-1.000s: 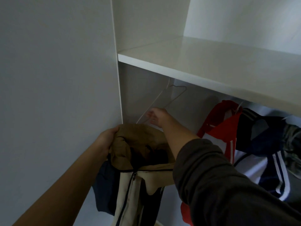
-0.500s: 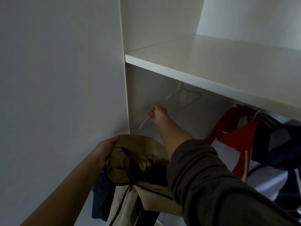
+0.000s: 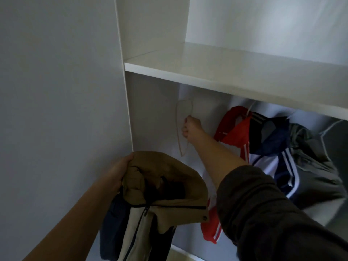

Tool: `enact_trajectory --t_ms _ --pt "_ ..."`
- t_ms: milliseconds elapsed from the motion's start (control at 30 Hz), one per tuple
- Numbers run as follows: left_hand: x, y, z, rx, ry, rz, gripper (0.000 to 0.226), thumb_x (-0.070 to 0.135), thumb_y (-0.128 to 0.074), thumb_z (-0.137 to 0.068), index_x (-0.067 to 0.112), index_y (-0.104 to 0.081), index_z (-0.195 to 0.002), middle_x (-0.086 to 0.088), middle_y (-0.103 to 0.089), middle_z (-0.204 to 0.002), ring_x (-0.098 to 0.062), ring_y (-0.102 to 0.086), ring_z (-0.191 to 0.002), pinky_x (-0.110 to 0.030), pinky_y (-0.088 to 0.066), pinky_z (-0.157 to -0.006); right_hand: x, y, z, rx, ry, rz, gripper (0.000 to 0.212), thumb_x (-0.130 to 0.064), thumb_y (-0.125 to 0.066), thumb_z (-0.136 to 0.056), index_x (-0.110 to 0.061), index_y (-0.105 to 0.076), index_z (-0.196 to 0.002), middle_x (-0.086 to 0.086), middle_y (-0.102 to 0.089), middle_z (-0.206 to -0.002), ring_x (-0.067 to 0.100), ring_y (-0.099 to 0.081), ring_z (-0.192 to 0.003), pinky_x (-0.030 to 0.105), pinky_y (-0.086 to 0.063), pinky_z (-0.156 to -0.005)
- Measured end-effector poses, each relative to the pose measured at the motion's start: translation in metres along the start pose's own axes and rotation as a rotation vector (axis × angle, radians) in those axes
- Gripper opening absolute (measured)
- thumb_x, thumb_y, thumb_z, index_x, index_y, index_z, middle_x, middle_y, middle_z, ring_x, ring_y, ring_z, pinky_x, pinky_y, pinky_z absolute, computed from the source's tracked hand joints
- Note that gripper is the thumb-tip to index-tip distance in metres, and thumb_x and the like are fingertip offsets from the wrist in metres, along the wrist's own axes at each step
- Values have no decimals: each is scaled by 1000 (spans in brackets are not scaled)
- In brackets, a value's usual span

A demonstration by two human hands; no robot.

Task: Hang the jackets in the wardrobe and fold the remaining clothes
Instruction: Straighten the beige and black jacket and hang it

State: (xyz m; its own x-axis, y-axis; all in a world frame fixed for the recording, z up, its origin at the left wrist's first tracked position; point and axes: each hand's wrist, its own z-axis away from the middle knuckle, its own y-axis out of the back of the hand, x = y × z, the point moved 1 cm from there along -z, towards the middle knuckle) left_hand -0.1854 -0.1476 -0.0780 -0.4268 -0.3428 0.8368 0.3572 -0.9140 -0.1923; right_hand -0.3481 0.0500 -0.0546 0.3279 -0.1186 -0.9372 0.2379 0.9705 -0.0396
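Now at the wardrobe (image 3: 150, 113), the right hand (image 3: 191, 129) clenches a bare wire hanger (image 3: 177, 127) beneath the shelf (image 3: 235, 72) while the left hand (image 3: 120, 170) grips the tan jacket (image 3: 162, 166) by its hood, just below; slipping the hanger into its shoulders likely comes next.

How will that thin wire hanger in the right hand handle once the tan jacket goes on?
Likely light: the hanger is thin wire, held by the right hand alone. It may flex or tilt under the tan jacket, which looks bulky bunched in the left hand.
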Motion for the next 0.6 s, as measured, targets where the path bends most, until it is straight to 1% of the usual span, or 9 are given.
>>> enact_trajectory --t_ms 100,167,233,300,333,367,467,500,600 --pt "-7 3 7 -79 14 -29 28 23 -45 -99 1 -62 -94 -9 -66 -68 -22 -63 -53 -18 -46 -34 -9 36 24 30 -4 -47 37 -18 -27 -101 -17 -38 -65 0 -30 -58 10 -26 -40 12 -16 -30" --pt "-9 4 16 -129 50 -47 30 27 -46 -99 1 -63 -95 -9 -69 -72 -24 -64 -51 -20 -47 -35 -21 57 38 54 -12 -31 36 -15 -24 -100 -18 -35 -66 -1 -27 -60 8 -26 -31 12 -14 -29" --pt "-9 7 23 -169 74 -70 34 28 -46 -99 -2 -63 -103 -16 -71 -86 -28 -65 -53 -23 -49 -36 -34 69 50 89 -26 -27 37 -15 -24 -100 -17 -35 -64 -1 -28 -58 6 -24 -23 13 -15 -27" --pt "-9 9 25 -181 59 -103 39 27 -46 -99 -5 -59 -117 -24 -64 -110 -29 -61 -67 -29 -53 -52 -44 76 59 120 -32 -51 39 -15 -26 -100 -17 -35 -62 -1 -31 -48 7 -24 -21 13 -15 -26" --pt "-8 11 27 -178 54 -119 40 26 -46 -99 -6 -56 -121 -26 -61 -116 -29 -59 -71 -33 -52 -58 -47 78 62 129 -37 -58 40 -15 -27 -101 -17 -34 -61 -1 -31 -41 8 -23 -20 12 -14 -27" --pt "-7 14 27 -174 56 -126 41 25 -46 -98 -7 -55 -122 -28 -61 -114 -29 -57 -71 -34 -51 -59 -48 77 65 134 -44 -50 41 -16 -27 -101 -17 -33 -61 -2 -31 -37 8 -23 -20 11 -14 -27" --pt "-5 19 29 -135 43 -119 35 21 -49 -97 -6 -58 -116 -17 -63 -82 -27 -56 -64 -21 -47 -36 -38 74 77 141 -52 -16 40 -16 -29 -101 -17 -33 -61 0 -30 -52 7 -24 -21 13 -16 -27" --pt "-3 21 31 -125 28 -122 32 20 -50 -96 -6 -58 -114 -13 -62 -76 -26 -57 -62 -19 -45 -32 -31 73 84 138 -50 -25 39 -14 -28 -100 -17 -34 -62 0 -30 -54 7 -24 -21 13 -16 -27" --pt "-2 23 36 -142 11 -147 34 20 -48 -97 -7 -59 -114 -13 -64 -78 -24 -59 -56 -18 -45 -32 -1 74 110 110 -44 -55 37 -17 -31 -101 -16 -37 -64 -1 -30 -55 6 -25 -23 13 -16 -27"
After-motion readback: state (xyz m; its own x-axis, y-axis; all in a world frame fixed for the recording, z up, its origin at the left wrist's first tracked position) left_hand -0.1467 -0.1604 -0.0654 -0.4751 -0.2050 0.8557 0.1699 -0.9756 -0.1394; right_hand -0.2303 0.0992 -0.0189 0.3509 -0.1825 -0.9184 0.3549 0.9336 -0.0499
